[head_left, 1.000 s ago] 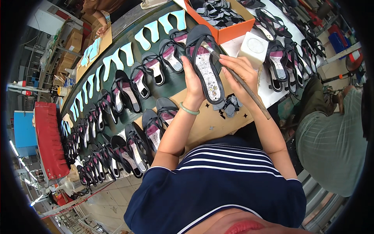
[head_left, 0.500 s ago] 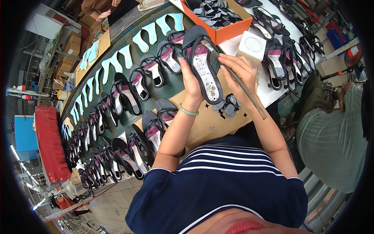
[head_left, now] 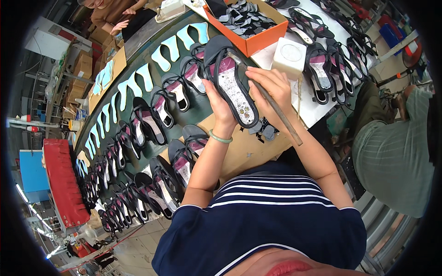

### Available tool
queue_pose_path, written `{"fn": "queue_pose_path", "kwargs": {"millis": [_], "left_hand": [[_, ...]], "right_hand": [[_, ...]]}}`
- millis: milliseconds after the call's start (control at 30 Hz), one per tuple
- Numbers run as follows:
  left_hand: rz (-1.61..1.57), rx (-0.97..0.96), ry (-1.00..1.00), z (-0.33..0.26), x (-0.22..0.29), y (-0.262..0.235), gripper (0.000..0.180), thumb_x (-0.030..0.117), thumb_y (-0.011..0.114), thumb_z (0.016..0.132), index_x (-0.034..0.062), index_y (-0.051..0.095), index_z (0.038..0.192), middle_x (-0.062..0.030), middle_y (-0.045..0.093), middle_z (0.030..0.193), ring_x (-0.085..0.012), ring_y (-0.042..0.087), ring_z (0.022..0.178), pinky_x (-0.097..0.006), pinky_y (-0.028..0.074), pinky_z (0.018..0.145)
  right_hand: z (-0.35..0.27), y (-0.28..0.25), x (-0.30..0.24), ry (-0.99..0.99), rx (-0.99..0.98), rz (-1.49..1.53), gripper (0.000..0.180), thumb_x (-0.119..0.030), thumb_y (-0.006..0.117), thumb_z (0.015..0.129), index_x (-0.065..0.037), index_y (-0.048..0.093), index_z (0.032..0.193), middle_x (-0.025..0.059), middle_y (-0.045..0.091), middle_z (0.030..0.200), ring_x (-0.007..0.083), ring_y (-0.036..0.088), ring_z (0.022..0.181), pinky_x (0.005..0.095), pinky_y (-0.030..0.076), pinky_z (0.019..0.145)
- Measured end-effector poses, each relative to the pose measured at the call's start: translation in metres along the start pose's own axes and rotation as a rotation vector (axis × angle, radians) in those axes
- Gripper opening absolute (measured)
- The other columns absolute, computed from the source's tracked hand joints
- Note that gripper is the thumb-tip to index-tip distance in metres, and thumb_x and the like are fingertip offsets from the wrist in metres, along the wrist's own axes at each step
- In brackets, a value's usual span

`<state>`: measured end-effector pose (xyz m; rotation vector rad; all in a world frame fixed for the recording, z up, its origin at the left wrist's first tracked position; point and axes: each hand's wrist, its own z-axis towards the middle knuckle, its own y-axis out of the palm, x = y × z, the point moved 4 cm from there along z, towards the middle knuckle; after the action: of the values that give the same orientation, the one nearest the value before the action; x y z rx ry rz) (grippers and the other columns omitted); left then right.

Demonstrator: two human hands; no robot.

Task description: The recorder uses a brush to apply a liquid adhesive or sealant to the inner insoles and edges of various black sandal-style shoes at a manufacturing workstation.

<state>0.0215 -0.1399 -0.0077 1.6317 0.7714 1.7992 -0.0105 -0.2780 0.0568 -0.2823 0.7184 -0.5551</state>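
Note:
My left hand (head_left: 220,105) is closed on a black sandal (head_left: 233,89) from its left side, holding it tilted above the table with the inside of its sole showing. That sole is whitish and speckled, with a purple patch near the toe and several round marks at the heel. A long wooden brush (head_left: 276,109) is pinched in my right hand (head_left: 272,88). Its bristle end reaches under the sandal's strap near the purple patch; whether it touches the sole I cannot tell. Below the sandal, dark scraps (head_left: 266,129) lie on a brown cardboard sheet (head_left: 239,154).
Rows of black sandals (head_left: 161,179) and pale blue insoles (head_left: 133,83) cover the green table to the left. Ahead stand an orange box (head_left: 258,40) of grey pieces and a white container (head_left: 289,55). More sandals (head_left: 321,73) lie at right. People sit beyond the table and at right.
The sandal, both hands and the brush have shifted slightly left and down in the picture. My view has turned a little, and more of the person across the table shows.

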Motion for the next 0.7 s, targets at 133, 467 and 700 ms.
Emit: {"fn": "queue_pose_path", "kwargs": {"millis": [133, 467, 700], "left_hand": [[0.009, -0.002, 0.038, -0.002, 0.000, 0.001, 0.060, 0.052, 0.021, 0.103, 0.0061, 0.048, 0.130, -0.0085, 0.060, 0.121, -0.0205, 0.061, 0.107, -0.035, 0.050, 0.094], [-0.068, 0.049, 0.046, -0.006, -0.009, -0.012, 0.061, 0.053, 0.024, 0.103, 0.0053, 0.051, 0.129, -0.0078, 0.060, 0.124, -0.0203, 0.060, 0.110, -0.035, 0.047, 0.098], [-0.041, 0.087, 0.031, -0.012, -0.009, -0.008, 0.065, 0.060, 0.034, 0.098, 0.0051, 0.052, 0.128, -0.0079, 0.059, 0.124, -0.0206, 0.056, 0.113, -0.033, 0.041, 0.101]], "right_hand": [[0.001, 0.001, -0.006, -0.018, 0.021, -0.023, 0.021, -0.005, 0.066, 0.078, -0.004, 0.070, 0.099, 0.0062, 0.070, 0.105, 0.0209, 0.061, 0.088, 0.0337, 0.040, 0.076], [0.001, 0.008, -0.022, -0.061, 0.103, -0.061, 0.023, -0.003, 0.068, 0.077, -0.001, 0.069, 0.100, 0.0089, 0.069, 0.104, 0.0212, 0.060, 0.079, 0.0330, 0.038, 0.072], [0.000, 0.011, -0.027, -0.094, 0.149, -0.091, 0.026, -0.005, 0.069, 0.074, 0.000, 0.069, 0.099, 0.0095, 0.069, 0.104, 0.0195, 0.059, 0.075, 0.0330, 0.036, 0.071]]}}
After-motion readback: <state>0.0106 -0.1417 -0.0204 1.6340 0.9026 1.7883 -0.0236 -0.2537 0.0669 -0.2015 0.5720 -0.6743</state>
